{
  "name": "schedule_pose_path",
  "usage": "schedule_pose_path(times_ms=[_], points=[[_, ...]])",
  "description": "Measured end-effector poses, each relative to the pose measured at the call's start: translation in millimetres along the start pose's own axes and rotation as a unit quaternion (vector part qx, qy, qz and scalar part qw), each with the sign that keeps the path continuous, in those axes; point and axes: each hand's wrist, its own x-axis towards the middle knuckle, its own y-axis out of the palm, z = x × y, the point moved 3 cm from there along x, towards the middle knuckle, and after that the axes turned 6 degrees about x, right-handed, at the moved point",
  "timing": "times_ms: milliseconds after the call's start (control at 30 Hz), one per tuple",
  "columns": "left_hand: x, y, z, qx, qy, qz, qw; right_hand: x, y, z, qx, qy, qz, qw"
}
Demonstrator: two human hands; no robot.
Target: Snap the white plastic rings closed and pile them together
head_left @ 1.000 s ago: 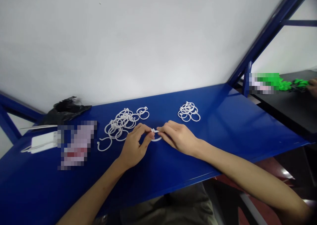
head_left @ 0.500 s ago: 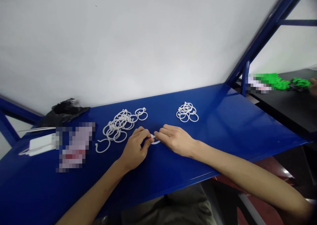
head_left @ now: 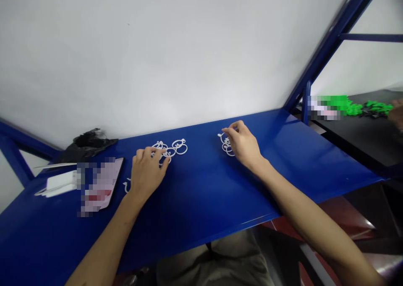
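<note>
My left hand is over the left pile of thin white plastic rings, fingers spread and thumb apart. It hides much of that pile. Part of a separate ring shows beside the left wrist. My right hand is at the smaller right pile of white rings, thumb and forefinger pinched at a white ring whose knobbed end sticks out to the left. The hand covers the rest of this pile. Both piles lie on a blue tabletop.
On the left are a phone with a blurred-out screen, a white box-shaped device with a cable, and a black plastic bag. A white wall backs the table. At far right, another person's hand is by green pieces.
My hands have parted from the middle of the table. The left moved left onto the larger pile; the right carried the white ring up and right to the smaller pile. The view shifted slightly.
</note>
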Motion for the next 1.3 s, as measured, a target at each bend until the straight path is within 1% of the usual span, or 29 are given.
schedule_pose_path(times_ms=[100,167,300,433,533,633,733,800,867,933,1000,1100,1200,1300], points=[[-2.0,4.9,1.2,0.019,0.028,0.015,0.999,5.8,-0.9,-13.4,-0.045,0.031,0.005,0.999],[-2.8,6.5,-0.7,0.018,0.038,0.005,0.999,7.7,0.2,-18.6,-0.071,0.04,0.023,0.996],[-2.7,4.8,-6.5,-0.011,0.063,-0.047,0.997,8.3,4.3,-25.8,-0.106,0.057,0.066,0.991],[-3.7,-5.1,-12.7,-0.053,0.09,-0.115,0.988,7.3,11.0,-30.0,-0.121,0.048,0.097,0.987],[-5.9,-13.2,-20.1,-0.101,0.125,-0.133,0.978,6.9,13.9,-31.6,-0.127,0.041,0.092,0.987],[-9.1,-19.3,-29.0,-0.162,0.157,-0.132,0.965,7.1,12.3,-28.7,-0.117,0.025,0.058,0.991],[-12.1,-23.1,-37.3,-0.202,0.168,-0.133,0.956,5.4,9.1,-15.7,-0.062,-0.018,0.026,0.998],[-13.5,-23.6,-42.1,-0.213,0.173,-0.124,0.953,1.2,8.8,-0.4,0.016,-0.059,0.026,0.998],[-14.5,-23.1,-45.9,-0.222,0.181,-0.109,0.952,-5.9,11.8,17.7,0.113,-0.097,0.051,0.988],[-15.3,-22.3,-48.7,-0.233,0.19,-0.095,0.949,-14.5,18.0,34.3,0.198,-0.112,0.093,0.969],[-15.8,-22.7,-50.7,-0.254,0.193,-0.088,0.944,-22.3,25.5,45.3,0.252,-0.099,0.128,0.954],[-16.3,-25.1,-53.8,-0.3,0.193,-0.075,0.931,-29.2,34.1,51.0,0.294,-0.064,0.157,0.941],[-16.7,-27.1,-56.8,-0.349,0.182,-0.055,0.918,-31.0,36.8,50.7,0.327,-0.044,0.166,0.929],[-17.5,-26.6,-58.6,-0.385,0.15,-0.044,0.909,-31.6,37.3,50.9,0.343,-0.038,0.164,0.924]])
